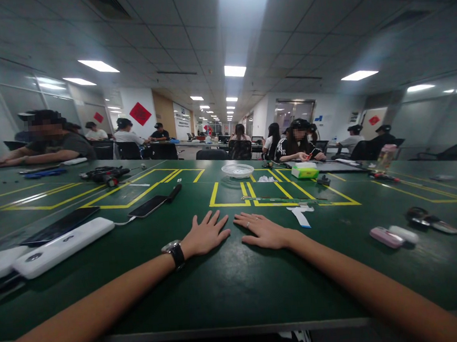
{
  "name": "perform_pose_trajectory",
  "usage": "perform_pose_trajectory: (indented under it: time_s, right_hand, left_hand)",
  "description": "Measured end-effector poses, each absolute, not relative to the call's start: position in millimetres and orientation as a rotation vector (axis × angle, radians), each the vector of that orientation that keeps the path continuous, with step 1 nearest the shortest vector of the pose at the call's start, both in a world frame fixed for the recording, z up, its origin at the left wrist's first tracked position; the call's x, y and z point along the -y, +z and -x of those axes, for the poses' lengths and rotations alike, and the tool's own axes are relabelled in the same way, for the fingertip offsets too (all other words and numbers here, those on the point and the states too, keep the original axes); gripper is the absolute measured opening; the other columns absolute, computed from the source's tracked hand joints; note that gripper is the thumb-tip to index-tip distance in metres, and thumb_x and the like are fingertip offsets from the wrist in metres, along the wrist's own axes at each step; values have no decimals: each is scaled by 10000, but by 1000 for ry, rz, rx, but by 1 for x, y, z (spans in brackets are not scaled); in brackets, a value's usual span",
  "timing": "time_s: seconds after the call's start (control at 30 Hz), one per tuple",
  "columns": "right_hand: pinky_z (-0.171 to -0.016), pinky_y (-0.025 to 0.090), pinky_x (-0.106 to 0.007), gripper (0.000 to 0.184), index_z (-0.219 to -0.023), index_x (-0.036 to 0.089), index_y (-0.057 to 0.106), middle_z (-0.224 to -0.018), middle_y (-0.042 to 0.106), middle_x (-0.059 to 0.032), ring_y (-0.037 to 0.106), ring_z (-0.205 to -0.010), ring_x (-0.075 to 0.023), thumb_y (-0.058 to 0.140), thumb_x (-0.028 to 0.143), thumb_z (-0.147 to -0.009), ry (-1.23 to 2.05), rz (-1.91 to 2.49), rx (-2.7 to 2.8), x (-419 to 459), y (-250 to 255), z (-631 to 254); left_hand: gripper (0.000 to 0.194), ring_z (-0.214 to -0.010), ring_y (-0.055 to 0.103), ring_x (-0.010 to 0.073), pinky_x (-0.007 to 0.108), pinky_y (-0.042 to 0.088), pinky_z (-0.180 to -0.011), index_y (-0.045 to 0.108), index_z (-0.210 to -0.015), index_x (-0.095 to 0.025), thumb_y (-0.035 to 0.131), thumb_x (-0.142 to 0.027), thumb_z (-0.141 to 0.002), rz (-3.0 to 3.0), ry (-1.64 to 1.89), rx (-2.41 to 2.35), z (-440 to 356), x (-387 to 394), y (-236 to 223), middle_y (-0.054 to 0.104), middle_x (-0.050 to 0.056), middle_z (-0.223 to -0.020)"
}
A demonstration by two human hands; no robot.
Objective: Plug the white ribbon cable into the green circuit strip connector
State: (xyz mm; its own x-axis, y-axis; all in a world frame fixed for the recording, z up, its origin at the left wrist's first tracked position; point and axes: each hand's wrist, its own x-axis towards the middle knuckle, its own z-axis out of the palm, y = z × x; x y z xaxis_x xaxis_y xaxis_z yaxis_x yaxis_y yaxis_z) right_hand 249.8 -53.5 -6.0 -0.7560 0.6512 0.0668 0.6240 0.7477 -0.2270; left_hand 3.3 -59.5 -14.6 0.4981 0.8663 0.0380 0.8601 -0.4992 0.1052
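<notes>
My left hand (205, 235) lies flat on the green tabletop (238, 291), fingers spread and holding nothing; a wristwatch (175, 253) is on that wrist. Facing it, my right hand (261, 229) also rests palm down with fingers apart, a ring on one finger. A small gap separates the two hands. Just beyond the right hand are a white strip with a blue end (300, 217) and a long thin green strip (284, 199). A phone (149, 206) with a white cable lies ahead of the left hand.
Yellow tape outlines (231, 204) mark the table. Farther back stand a white basket (237, 170) and a green tissue pack (305, 172). A white power bank (66, 247) lies left; a pink case (386, 237) lies right. Several people sit around, one across the table (298, 142).
</notes>
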Motion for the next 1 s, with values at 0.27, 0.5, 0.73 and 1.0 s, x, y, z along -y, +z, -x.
perform_pose_trajectory:
  time_s: [0.27,0.5,0.73,1.0]
  right_hand:
    - [-1145,146,-481,682,-1499,252,252,-1573,189,-74,166,-1442,-266,333,619,-930,271,1022,2809,56,-5,-250]
    - [-1146,144,-484,680,-1499,249,257,-1569,201,-81,174,-1440,-271,360,605,-929,292,1022,2798,56,-3,-250]
    - [-1148,145,-496,673,-1499,251,259,-1570,199,-78,174,-1439,-281,376,589,-929,313,1015,2784,58,-2,-251]
    - [-1154,130,-498,678,-1501,254,252,-1568,203,-84,169,-1441,-277,387,585,-925,316,1030,2776,62,1,-251]
  left_hand:
    - [669,-1430,98,376,706,91,-1033,191,-1522,-267,144,-640,-969,-2671,127,-1534,-4,60,-15,122,116,-1576]
    - [675,-1433,94,369,706,78,-1038,174,-1524,-278,125,-652,-964,-2654,137,-1511,-3,59,-15,109,106,-1579]
    - [670,-1429,100,380,697,103,-1042,208,-1519,-278,148,-649,-965,-2682,158,-1528,-5,60,-16,143,106,-1574]
    - [681,-1427,111,382,695,109,-1049,239,-1513,-280,142,-662,-957,-2691,209,-1535,-4,59,-19,162,104,-1569]
